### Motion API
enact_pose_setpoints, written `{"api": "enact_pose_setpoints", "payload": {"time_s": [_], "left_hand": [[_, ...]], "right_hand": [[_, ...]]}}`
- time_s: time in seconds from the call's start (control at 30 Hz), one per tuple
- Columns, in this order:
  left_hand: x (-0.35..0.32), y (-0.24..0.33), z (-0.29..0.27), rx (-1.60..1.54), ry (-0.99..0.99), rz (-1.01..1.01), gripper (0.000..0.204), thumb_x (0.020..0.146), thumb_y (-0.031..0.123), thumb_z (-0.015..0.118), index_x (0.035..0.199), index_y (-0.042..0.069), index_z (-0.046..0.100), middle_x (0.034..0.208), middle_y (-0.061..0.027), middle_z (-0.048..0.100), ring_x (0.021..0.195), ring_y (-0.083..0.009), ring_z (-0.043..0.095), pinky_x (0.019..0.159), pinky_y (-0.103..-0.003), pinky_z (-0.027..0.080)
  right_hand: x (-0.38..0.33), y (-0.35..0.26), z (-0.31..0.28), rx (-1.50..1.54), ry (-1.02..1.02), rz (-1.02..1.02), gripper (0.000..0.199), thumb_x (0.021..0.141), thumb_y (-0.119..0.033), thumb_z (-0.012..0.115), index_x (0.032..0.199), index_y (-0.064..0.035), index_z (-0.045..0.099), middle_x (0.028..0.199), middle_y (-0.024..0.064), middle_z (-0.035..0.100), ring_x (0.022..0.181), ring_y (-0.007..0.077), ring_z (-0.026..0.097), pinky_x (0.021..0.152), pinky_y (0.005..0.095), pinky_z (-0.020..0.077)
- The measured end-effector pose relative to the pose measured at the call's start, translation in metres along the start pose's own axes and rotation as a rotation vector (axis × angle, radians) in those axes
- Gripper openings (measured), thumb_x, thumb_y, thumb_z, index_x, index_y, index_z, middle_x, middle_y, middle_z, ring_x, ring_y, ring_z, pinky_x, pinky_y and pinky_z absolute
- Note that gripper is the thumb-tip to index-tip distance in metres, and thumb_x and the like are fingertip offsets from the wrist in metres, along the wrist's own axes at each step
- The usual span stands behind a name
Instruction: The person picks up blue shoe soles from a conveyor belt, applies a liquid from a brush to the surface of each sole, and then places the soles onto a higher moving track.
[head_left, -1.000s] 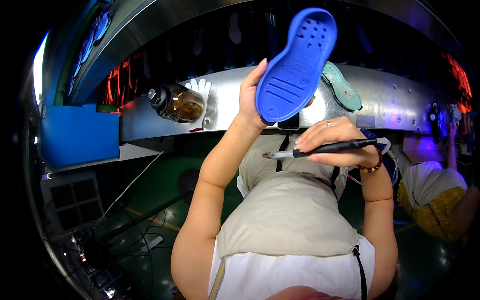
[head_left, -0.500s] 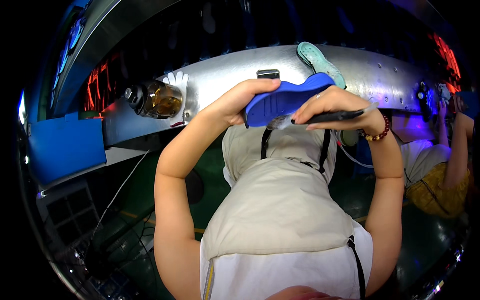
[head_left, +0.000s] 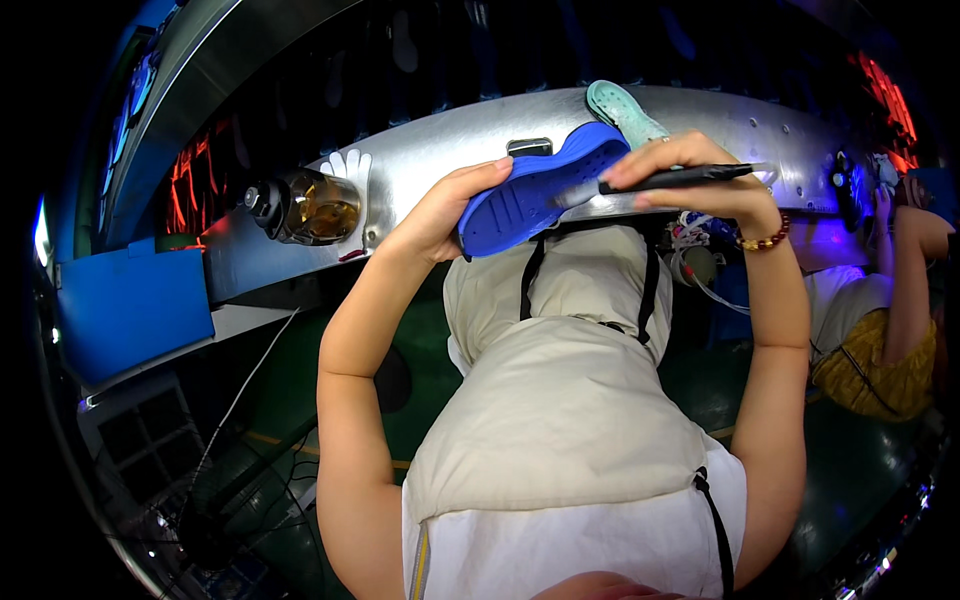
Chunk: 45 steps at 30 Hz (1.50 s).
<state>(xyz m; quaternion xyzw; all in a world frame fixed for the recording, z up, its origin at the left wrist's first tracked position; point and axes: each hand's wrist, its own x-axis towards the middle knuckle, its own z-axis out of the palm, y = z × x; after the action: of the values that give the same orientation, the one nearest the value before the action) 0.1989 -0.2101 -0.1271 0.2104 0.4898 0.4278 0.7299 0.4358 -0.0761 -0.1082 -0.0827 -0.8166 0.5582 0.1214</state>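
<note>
A blue shoe sole (head_left: 505,212) with grooves and small holes is tilted above the front edge of the bench. My left hand (head_left: 443,212) grips it by its left end, thumb along the upper rim. In my right hand (head_left: 708,178) is a brush (head_left: 685,179) with a black handle, pinched by the fingers. Its pale bristles lie against the middle of the sole's inner face, or very near it. Behind my right fingers a mint-green sole (head_left: 618,108) rests on the bench, partly hidden.
On the metal bench (head_left: 425,150) stand a dark-lidded bottle of amber liquid (head_left: 322,208) and a white glove (head_left: 352,172) beside it. A small black-rimmed object (head_left: 530,147) lies behind the blue sole. At left is a blue panel (head_left: 130,310); a co-worker's arm (head_left: 905,285) shows at right.
The blue sole has moved left and turned, so more of its inner face shows. My right hand has shifted slightly up and right with the brush, uncovering the sole's far end.
</note>
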Motion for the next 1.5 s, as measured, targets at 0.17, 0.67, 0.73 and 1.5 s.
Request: {"api": "enact_pose_setpoints", "payload": {"time_s": [0.17, 0.67, 0.73, 1.5], "left_hand": [[0.000, 0.004, -0.001, 0.026, 0.011, 0.032, 0.042, 0.086, 0.028, 0.048, 0.112, -0.004, 0.047, 0.100, -0.0143, 0.057, 0.084, -0.0169, 0.060, 0.071, -0.027, 0.050], [0.035, -0.026, 0.011, 0.009, -0.010, 0.277, 0.041, 0.088, 0.028, 0.036, 0.111, -0.004, 0.047, 0.102, -0.0158, 0.055, 0.092, -0.0200, 0.056, 0.080, -0.030, 0.046], [0.042, -0.033, 0.006, 0.001, -0.011, 0.296, 0.039, 0.089, 0.027, 0.034, 0.109, -0.004, 0.048, 0.101, -0.0141, 0.055, 0.093, -0.0185, 0.055, 0.081, -0.030, 0.044], [0.042, -0.037, 0.010, -0.186, 0.150, 0.308, 0.037, 0.089, 0.023, 0.039, 0.117, -0.002, 0.044, 0.096, -0.0105, 0.058, 0.080, -0.0136, 0.058, 0.068, -0.024, 0.048]], "right_hand": [[0.000, 0.011, 0.003, -0.048, -0.074, 0.063, 0.018, 0.071, -0.007, 0.065, 0.087, 0.0003, 0.064, 0.087, 0.0104, 0.065, 0.081, 0.0163, 0.061, 0.070, 0.0244, 0.0473], [0.053, 0.014, 0.049, 0.333, 0.503, 0.298, 0.032, 0.081, -0.024, 0.056, 0.063, 0.0020, 0.057, 0.055, 0.0064, 0.055, 0.046, 0.0111, 0.056, 0.043, 0.0192, 0.0449], [0.057, 0.019, 0.051, 0.343, 0.516, 0.315, 0.032, 0.081, -0.024, 0.056, 0.062, 0.0021, 0.056, 0.053, 0.0063, 0.054, 0.044, 0.0109, 0.055, 0.043, 0.0188, 0.0448], [0.057, 0.069, 0.030, 0.392, 0.892, 0.302, 0.031, 0.082, -0.025, 0.057, 0.064, 0.0006, 0.056, 0.055, 0.0067, 0.056, 0.040, 0.0095, 0.052, 0.039, 0.0173, 0.0410]]}}
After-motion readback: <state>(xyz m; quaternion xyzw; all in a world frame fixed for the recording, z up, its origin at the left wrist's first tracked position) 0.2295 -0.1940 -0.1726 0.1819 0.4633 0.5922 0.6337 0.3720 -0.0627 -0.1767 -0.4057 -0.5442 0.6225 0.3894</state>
